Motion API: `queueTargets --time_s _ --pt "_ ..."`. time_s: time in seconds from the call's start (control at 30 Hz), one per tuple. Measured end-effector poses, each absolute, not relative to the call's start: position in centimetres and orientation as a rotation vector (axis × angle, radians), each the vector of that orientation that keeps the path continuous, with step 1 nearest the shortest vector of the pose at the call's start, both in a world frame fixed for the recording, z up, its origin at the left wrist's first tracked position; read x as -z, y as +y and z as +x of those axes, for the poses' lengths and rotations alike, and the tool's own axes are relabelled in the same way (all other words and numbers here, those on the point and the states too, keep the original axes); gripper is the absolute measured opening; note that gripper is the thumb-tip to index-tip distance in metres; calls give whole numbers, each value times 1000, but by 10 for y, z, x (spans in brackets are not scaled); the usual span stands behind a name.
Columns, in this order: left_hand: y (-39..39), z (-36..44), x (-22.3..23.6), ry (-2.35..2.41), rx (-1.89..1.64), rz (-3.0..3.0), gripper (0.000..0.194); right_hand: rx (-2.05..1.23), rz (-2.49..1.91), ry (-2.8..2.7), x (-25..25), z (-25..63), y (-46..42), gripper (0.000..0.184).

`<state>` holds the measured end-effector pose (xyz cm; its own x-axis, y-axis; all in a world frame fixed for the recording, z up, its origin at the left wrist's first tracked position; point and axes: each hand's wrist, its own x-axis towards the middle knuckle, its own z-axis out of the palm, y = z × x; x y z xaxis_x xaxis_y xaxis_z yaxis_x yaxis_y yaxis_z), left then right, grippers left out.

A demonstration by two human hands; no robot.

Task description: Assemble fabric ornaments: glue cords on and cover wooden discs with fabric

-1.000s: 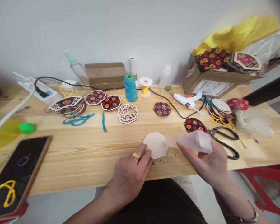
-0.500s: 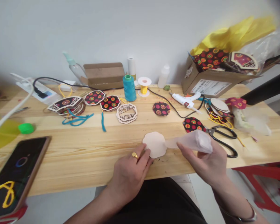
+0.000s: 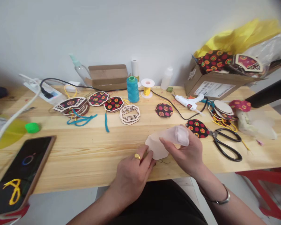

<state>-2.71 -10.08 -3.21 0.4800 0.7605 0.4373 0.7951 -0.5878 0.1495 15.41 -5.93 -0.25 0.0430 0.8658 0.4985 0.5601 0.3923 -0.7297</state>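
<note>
A pale, scalloped flat piece lies at the front edge of the table. My left hand, with a ring on one finger, grips its left edge; the thumb is mostly hidden. My right hand is closed around a translucent squeeze bottle, tilted with its base toward the upper right. The bottle's narrow end is over the pale piece; whether the tip touches it I cannot tell. Beyond lie a lattice-cut wooden piece and a round patterned fabric piece.
Black-handled scissors lie right of my right hand, beside another patterned piece. A white glue gun with its cord, a teal thread cone and a cardboard box stand behind. A phone lies at left.
My right hand has moved left with the squeeze bottle, bringing it over the pale piece. My left hand keeps its hold. The whole view has shifted slightly.
</note>
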Motion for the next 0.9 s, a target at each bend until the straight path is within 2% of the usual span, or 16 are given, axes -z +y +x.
queueTargets --time_s 0.57,0.9 --pt "-102 -28 34 -1412 708 -2647 21 -222 -1358 -1582 2 175 -53 15" --pt "-101 -27 32 -1412 718 -2646 21 -329 -1288 -1626 3 154 -55 18"
